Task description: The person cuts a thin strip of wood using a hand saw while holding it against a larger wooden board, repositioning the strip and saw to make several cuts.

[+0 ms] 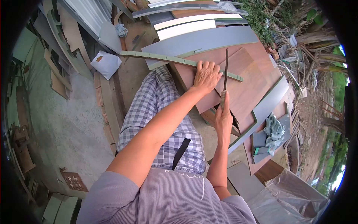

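My left hand [207, 77] is closed over a long, narrow green strip [164, 57], pressing it onto stacked brown boards. The strip has several cross marks along its length, and its short end [235, 77] reaches past my fingers to the right. My right hand [223, 118] grips the handle of a long, thin dark file-like tool [226, 67]. Its blade points away from me and crosses the strip just right of my left hand. Under both lies a brown board [246, 78] on the work surface.
Curved grey and white panels [201, 39] lie at the far side. On the right, a teal cloth [275, 130] rests near an L-shaped grey board [272, 97]. A white bag [106, 64] sits on the left. Plastic sheeting [287, 194] covers boards at lower right.
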Motion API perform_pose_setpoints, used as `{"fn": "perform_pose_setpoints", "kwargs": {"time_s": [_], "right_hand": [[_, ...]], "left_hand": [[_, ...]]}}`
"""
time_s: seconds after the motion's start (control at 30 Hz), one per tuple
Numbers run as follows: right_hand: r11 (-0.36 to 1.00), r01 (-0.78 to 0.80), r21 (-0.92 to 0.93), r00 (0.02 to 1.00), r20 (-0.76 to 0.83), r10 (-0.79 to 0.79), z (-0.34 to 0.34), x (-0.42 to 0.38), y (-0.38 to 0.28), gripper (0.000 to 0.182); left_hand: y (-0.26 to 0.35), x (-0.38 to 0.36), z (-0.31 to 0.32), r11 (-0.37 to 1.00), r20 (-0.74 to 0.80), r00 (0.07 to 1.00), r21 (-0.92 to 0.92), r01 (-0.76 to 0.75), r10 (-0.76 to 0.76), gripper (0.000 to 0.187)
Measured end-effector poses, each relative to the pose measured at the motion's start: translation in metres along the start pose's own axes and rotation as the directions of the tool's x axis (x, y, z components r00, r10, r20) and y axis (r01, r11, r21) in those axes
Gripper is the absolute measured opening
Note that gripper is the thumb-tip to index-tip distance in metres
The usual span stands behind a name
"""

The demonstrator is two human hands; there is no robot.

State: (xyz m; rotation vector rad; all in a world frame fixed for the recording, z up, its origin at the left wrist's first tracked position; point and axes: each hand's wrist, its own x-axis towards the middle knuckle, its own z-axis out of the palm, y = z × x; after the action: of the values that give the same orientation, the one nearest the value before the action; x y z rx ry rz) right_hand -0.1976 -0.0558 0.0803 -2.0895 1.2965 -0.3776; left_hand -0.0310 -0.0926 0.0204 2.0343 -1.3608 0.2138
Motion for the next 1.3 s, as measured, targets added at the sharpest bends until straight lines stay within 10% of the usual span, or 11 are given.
{"fn": "perform_pose_setpoints", "kwargs": {"time_s": [1.3], "right_hand": [[0.994,0.063,-0.090,0.996,-0.049,-0.068,0.025,-0.056,0.014,0.062]], "left_hand": [[0.001,-0.006,-0.003,0.999,0.036,0.999,-0.019,-0.039,0.039,0.019]]}}
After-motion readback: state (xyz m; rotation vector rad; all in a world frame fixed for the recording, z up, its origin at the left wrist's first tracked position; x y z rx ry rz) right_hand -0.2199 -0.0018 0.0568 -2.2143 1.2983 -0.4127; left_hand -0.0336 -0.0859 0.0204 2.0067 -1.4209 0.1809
